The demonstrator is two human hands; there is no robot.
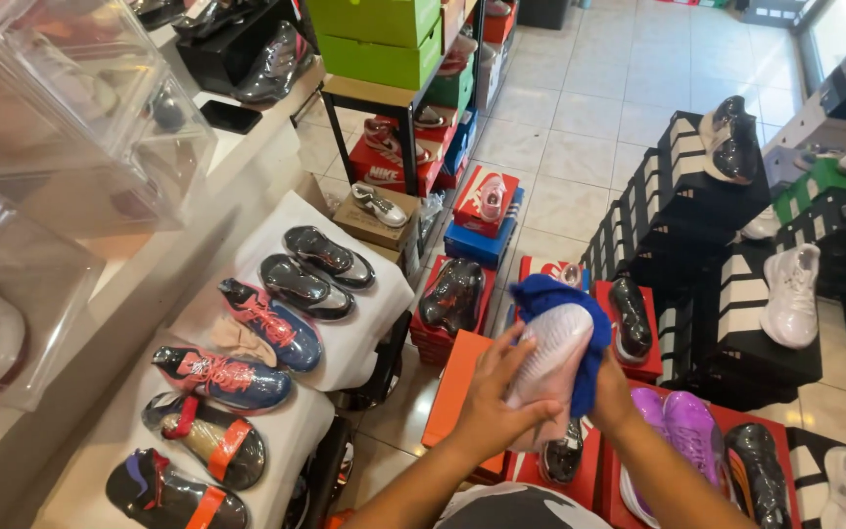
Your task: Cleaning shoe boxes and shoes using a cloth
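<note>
Your left hand (490,397) has its grip closed around the white shoe (547,358), fingers wrapped over its side, holding it sole-up above the orange and red shoeboxes (452,387). Your right hand (607,392) sits behind it, gripping a blue cloth (570,299) draped over the shoe's upper end and far side.

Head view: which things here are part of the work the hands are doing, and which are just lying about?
In hand:
- white shoe, gripped by the left hand
- blue cloth, pressed on the shoe by the right hand

Lying about:
- wrapped shoes on the white shelf
- purple shoe
- green boxes
- black striped boxes
- clear display cases
</note>
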